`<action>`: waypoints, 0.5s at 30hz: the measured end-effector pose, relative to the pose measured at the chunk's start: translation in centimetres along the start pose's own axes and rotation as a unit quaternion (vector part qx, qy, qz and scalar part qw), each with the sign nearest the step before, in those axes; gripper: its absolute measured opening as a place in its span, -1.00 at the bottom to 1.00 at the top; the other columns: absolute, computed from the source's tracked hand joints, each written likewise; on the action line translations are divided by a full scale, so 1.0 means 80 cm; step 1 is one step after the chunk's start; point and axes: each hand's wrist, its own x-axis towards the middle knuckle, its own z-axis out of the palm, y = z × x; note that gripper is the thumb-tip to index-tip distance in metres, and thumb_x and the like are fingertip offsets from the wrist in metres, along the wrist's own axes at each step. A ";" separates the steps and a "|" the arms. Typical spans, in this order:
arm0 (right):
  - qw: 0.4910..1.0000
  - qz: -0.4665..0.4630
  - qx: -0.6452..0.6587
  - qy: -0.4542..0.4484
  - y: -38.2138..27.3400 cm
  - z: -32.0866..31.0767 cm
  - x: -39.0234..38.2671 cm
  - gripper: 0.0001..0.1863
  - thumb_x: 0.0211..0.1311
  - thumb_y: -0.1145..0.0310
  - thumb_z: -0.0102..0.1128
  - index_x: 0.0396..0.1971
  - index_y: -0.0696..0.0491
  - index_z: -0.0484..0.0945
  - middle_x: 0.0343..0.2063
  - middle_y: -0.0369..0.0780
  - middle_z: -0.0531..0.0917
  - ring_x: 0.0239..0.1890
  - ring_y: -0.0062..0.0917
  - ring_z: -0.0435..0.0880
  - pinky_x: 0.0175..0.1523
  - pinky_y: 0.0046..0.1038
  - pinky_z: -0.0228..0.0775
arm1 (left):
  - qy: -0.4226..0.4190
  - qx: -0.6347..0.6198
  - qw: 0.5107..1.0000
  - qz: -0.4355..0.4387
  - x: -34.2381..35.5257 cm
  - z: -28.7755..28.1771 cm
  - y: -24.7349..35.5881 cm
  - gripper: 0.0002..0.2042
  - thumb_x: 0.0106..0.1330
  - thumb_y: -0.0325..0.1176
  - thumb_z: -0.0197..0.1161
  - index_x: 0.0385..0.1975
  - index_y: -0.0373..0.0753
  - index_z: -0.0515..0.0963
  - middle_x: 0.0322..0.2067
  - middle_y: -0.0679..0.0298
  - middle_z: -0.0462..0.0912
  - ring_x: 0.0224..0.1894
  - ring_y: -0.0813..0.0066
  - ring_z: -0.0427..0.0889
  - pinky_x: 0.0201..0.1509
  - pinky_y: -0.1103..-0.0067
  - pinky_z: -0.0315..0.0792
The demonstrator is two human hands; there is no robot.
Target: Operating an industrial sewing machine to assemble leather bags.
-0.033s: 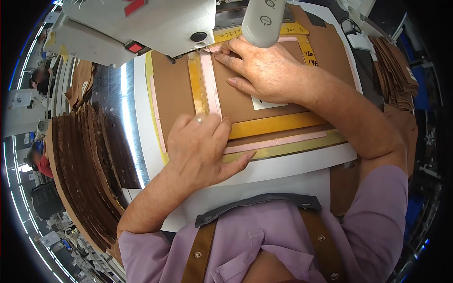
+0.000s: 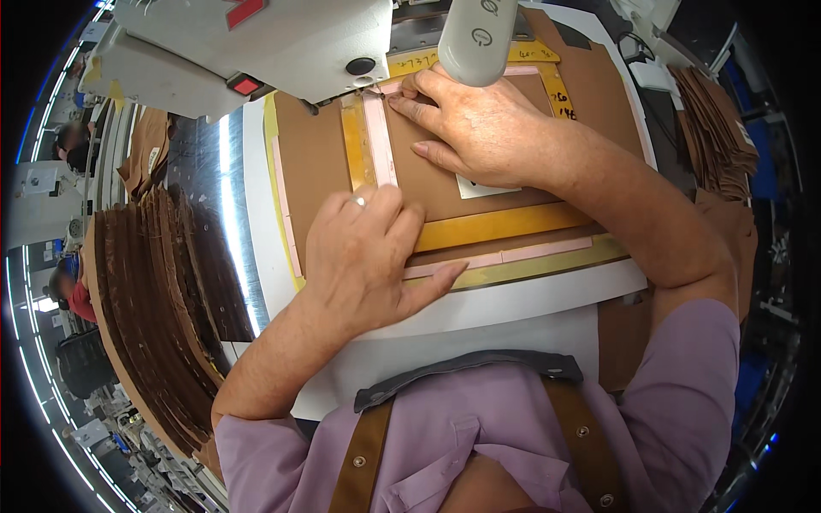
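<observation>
My left hand (image 2: 359, 256) lies over the lower part of a long pink strip (image 2: 379, 141) and the yellow template bar (image 2: 355, 145) beside it, fingertips curled down, thumb spread apart. My right hand (image 2: 479, 128) rests on the brown panel (image 2: 312, 171) in the template, its fingertips at the strip's upper end beside the metal foot (image 2: 375, 92) of a white sewing machine (image 2: 282, 51), thumb apart. Neither hand visibly grips anything. A white label (image 2: 479, 190) shows partly under my right hand. Another yellow bar (image 2: 479, 225) crosses the lower panel, above shorter pink strips.
Stacks of brown pieces stand at the left (image 2: 145, 299) and right (image 2: 710, 128). A pale rounded machine part (image 2: 479, 43) hangs above my right hand. A steel surface (image 2: 205, 154) lies left of the white sheet (image 2: 522, 291). Two other people (image 2: 73, 291) appear at the far left.
My left hand has shifted slightly upward along the pink strip, toward the machine. My right hand has not visibly moved.
</observation>
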 end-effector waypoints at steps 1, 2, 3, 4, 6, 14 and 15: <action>1.000 -0.001 -0.007 0.000 0.000 -0.001 -0.001 -0.46 0.41 0.09 0.13 0.19 0.20 0.54 0.12 -0.12 0.53 0.18 -0.31 0.50 0.26 -0.24 0.39 | 0.000 0.000 1.000 0.000 0.012 0.008 -0.008 -0.27 0.04 0.06 0.49 0.13 -0.34 0.53 -0.24 0.15 0.63 -0.25 0.28 0.63 -0.16 0.40 0.38; 1.000 -0.003 -0.008 0.001 -0.001 -0.003 0.000 -0.46 0.41 0.09 0.13 0.19 0.20 0.54 0.12 -0.12 0.53 0.18 -0.31 0.50 0.26 -0.24 0.39 | 0.046 -0.018 0.999 -0.003 0.022 0.019 -0.015 -0.31 0.04 0.04 0.49 0.08 -0.33 0.54 -0.11 0.09 0.60 -0.11 0.19 0.60 -0.03 0.34 0.40; 1.000 -0.006 0.010 0.010 -0.002 -0.005 -0.001 -0.47 0.40 0.12 0.15 0.19 0.20 0.54 0.10 -0.12 0.55 0.17 -0.30 0.51 0.27 -0.23 0.39 | 0.091 -0.035 0.995 -0.005 0.031 0.028 -0.021 -0.34 0.04 0.02 0.49 0.04 -0.33 0.54 0.02 0.03 0.57 0.02 0.11 0.58 0.10 0.29 0.41; 0.999 -0.008 0.028 0.019 -0.003 -0.006 -0.002 -0.49 0.38 0.15 0.18 0.18 0.20 0.54 0.08 -0.12 0.57 0.17 -0.29 0.53 0.27 -0.22 0.39 | 0.103 -0.049 0.993 -0.018 0.038 0.032 -0.026 -0.36 0.09 -0.01 0.47 0.06 -0.37 0.53 0.05 -0.01 0.57 0.08 0.02 0.57 0.26 0.20 0.38; 0.997 -0.015 0.070 0.033 0.000 -0.007 -0.006 -0.50 0.35 0.19 0.21 0.17 0.19 0.54 0.06 -0.11 0.58 0.15 -0.27 0.54 0.27 -0.21 0.39 | 0.104 -0.037 0.994 -0.009 0.047 0.037 -0.036 -0.37 0.10 -0.02 0.45 0.06 -0.37 0.52 0.08 -0.03 0.55 0.10 0.01 0.55 0.27 0.19 0.37; 0.997 0.034 0.042 0.057 0.007 -0.031 -0.058 -0.50 0.24 0.19 0.36 0.06 0.21 0.57 -0.03 -0.10 0.63 0.10 -0.24 0.59 0.24 -0.23 0.44 | 0.081 -0.026 0.996 -0.004 0.052 0.043 -0.043 -0.33 0.12 0.04 0.40 0.08 -0.39 0.47 0.21 -0.13 0.44 0.24 -0.06 0.45 0.39 0.04 0.22; 0.997 0.043 0.021 0.060 0.008 -0.031 -0.062 -0.49 0.23 0.16 0.38 0.05 0.21 0.58 -0.04 -0.09 0.63 0.09 -0.25 0.60 0.23 -0.25 0.45 | 0.081 -0.028 0.996 -0.001 0.053 0.041 -0.042 -0.33 0.12 0.04 0.40 0.08 -0.39 0.47 0.21 -0.13 0.44 0.24 -0.06 0.45 0.39 0.04 0.22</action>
